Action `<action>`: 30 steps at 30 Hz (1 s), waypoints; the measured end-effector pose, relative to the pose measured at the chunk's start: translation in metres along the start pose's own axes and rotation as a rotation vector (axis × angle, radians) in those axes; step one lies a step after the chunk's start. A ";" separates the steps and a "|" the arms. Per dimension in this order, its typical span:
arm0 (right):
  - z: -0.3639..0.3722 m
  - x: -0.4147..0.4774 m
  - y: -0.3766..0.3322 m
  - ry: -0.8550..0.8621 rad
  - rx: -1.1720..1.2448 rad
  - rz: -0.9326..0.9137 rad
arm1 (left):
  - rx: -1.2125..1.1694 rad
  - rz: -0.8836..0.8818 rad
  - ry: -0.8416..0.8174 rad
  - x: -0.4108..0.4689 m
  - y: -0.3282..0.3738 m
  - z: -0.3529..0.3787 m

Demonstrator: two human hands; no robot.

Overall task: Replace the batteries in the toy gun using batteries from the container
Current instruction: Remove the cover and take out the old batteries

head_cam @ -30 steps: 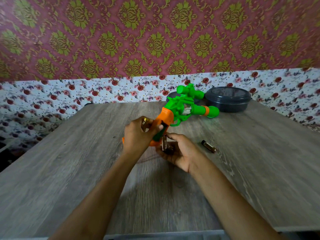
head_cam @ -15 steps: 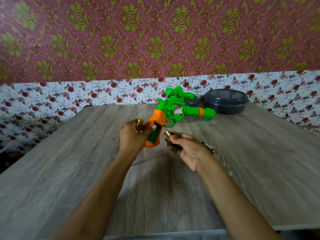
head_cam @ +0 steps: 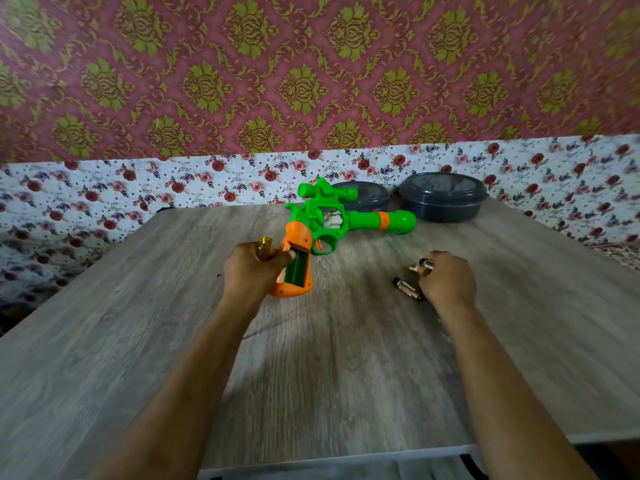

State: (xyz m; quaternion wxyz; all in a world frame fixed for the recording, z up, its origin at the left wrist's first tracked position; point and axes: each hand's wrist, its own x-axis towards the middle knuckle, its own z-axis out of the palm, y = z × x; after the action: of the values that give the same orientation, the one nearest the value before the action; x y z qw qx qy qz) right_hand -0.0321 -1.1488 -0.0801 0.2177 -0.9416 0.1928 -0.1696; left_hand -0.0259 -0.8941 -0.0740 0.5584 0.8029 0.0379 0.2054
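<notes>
Grey wooden table (head_cam: 346,375) carries a dark lidded container (head_cam: 443,202) and a battery (head_cam: 406,288).

The wall (head_cam: 346,64) behind is dark red with a green-gold ornament pattern. Below it runs a white band (head_cam: 86,188) with red roses and small flowers, which goes on along both sides. In front stands a table (head_cam: 329,368) of grey wood grain, its near edge pale. The light is soft; faint shadows (head_cam: 284,341) lie on the table.
</notes>
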 end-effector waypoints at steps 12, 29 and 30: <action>0.002 -0.003 0.008 -0.007 -0.192 0.071 | 0.031 -0.063 -0.034 0.002 -0.002 -0.002; 0.013 -0.039 -0.041 0.025 0.282 -0.445 | 0.344 -0.085 -0.169 0.000 -0.003 -0.008; 0.020 -0.046 -0.049 -0.126 0.307 -0.500 | 0.348 -0.085 -0.181 0.001 -0.003 -0.009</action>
State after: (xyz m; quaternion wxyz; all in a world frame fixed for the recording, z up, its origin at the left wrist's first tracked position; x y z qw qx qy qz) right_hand -0.0502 -1.0814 -0.0845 0.3204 -0.9247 -0.0868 -0.1863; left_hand -0.0284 -0.8847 -0.0736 0.4203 0.9002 0.0566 0.0990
